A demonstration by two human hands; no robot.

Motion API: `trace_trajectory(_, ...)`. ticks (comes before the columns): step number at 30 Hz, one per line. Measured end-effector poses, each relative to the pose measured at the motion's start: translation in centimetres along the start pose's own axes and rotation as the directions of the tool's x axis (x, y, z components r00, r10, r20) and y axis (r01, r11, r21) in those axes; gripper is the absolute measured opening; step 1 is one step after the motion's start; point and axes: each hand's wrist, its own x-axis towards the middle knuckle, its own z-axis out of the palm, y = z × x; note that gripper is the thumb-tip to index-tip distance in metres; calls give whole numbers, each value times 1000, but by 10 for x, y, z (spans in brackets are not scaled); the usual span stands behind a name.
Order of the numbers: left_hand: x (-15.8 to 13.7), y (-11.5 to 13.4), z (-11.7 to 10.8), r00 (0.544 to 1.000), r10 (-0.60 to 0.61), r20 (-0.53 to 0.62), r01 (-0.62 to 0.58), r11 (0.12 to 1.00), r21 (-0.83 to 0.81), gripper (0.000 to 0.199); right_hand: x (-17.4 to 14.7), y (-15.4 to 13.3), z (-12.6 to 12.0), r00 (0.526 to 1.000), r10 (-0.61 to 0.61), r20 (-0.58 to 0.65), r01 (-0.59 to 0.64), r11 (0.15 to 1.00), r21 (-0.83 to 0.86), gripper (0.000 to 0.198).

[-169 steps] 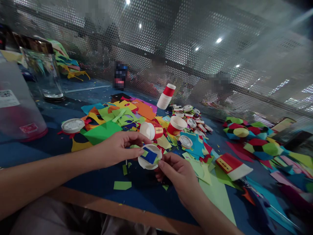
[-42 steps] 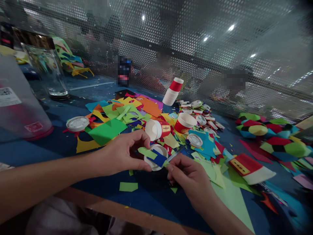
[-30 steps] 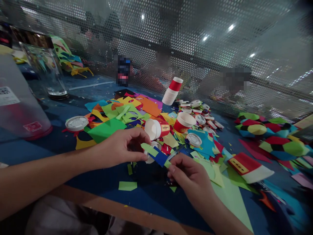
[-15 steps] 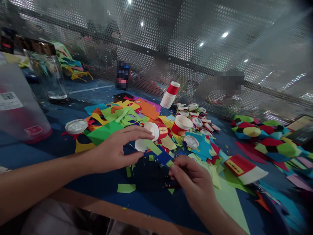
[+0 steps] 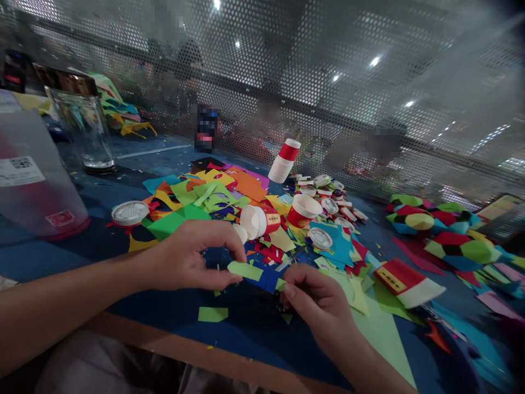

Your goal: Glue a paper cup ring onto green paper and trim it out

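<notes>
Between my hands is a green and blue paper strip (image 5: pixel 251 272), its blue part toward the right. My left hand (image 5: pixel 191 257) has thumb and index finger closed about the green end, one fingertip along each edge. My right hand (image 5: pixel 318 303) pinches the other end between thumb and curled fingers. Just beyond the strip, a red and white paper cup (image 5: pixel 268 220) lies on its side, mouth toward my left hand. Another paper cup (image 5: pixel 304 210) stands upright behind it. A loose light green paper piece (image 5: pixel 213 314) lies on the blue table below my left hand.
Coloured paper scraps (image 5: pixel 213 194) heap across the middle. A cup stack (image 5: pixel 284 160) leans at the back. A glass jar (image 5: pixel 88 123) and a translucent container (image 5: pixel 36 175) stand left. Right are a flattened red cup (image 5: pixel 406 282), scissors (image 5: pixel 451 328) and patchwork paper shapes (image 5: pixel 435 219).
My left hand has come down and its thumb and index finger have closed in on the strip's green end. The strip has swung lower on that side. My right hand keeps its pinch.
</notes>
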Motion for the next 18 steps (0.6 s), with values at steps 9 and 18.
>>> trace_trajectory(9,3,4,6,959,-278,52,283,937,-207,21,1,-1,2,1000,-28,-1,28,1000,13,21)
trace_trajectory(18,17,3,31,750,-647,139,552,495,-671,26,6,-7,-14,980,-189,54,197,925,-324,26)
